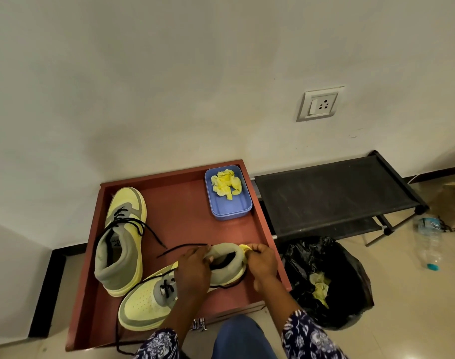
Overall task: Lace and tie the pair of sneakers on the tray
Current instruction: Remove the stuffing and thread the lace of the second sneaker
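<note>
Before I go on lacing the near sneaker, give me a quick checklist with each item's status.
1. Near sneaker on the tray: ok.
2. Left hand holds its collar: ok.
3. Right hand free for the lace: not ok, it pinches yellow paper.
4. Lace ends within reach: ok, one black lace lies beside the left hand.
5. Far sneaker tied: not ok, laces loose.
6. Stuffing all out: cannot tell.

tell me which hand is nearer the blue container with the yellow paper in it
Right. The right hand pinches yellow paper at the near sneaker's heel, below the blue container. The left hand grips the collar farther left, so farther away.
</note>
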The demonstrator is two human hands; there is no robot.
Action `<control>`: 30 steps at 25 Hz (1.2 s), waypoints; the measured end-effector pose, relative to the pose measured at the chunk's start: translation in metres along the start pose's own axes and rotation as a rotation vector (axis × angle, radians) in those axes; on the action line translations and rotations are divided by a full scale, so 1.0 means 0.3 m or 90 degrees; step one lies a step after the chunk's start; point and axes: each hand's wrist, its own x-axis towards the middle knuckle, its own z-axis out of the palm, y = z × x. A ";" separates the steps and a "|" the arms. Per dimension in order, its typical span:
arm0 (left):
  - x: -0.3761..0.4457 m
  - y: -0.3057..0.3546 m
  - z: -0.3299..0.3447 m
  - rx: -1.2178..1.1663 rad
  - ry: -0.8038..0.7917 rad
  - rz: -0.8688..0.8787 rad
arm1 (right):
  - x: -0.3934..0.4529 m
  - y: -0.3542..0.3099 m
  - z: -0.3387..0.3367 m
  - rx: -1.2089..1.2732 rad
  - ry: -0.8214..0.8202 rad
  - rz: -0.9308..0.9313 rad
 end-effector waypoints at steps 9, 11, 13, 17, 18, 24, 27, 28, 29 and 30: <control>0.008 0.011 -0.018 0.030 -0.025 -0.022 | -0.002 0.010 -0.038 -0.170 -0.151 -0.128; 0.005 0.021 -0.018 0.035 -0.007 -0.022 | -0.018 0.030 -0.047 -0.205 -0.137 -0.161; -0.006 0.040 -0.021 0.046 -0.016 -0.006 | -0.033 0.039 -0.059 -0.219 -0.125 -0.169; -0.046 0.101 -0.058 0.196 -0.085 0.062 | -0.060 0.044 -0.095 -0.247 -0.095 -0.157; -0.056 0.117 -0.069 0.232 -0.099 0.091 | -0.064 0.047 -0.107 -0.257 -0.083 -0.149; -0.071 0.218 -0.105 0.327 -0.166 0.201 | -0.084 0.047 -0.185 -0.258 -0.031 -0.128; -0.050 0.255 -0.119 0.343 -0.181 0.263 | -0.116 0.055 -0.212 -0.233 -0.016 -0.120; -0.035 0.257 -0.124 0.342 -0.182 0.276 | -0.126 0.057 -0.212 -0.215 -0.014 -0.112; -0.017 0.256 -0.132 0.341 -0.181 0.285 | -0.134 0.059 -0.204 -0.190 -0.015 -0.101; -0.001 0.250 -0.142 0.346 -0.179 0.293 | -0.148 0.057 -0.188 -0.168 -0.022 -0.086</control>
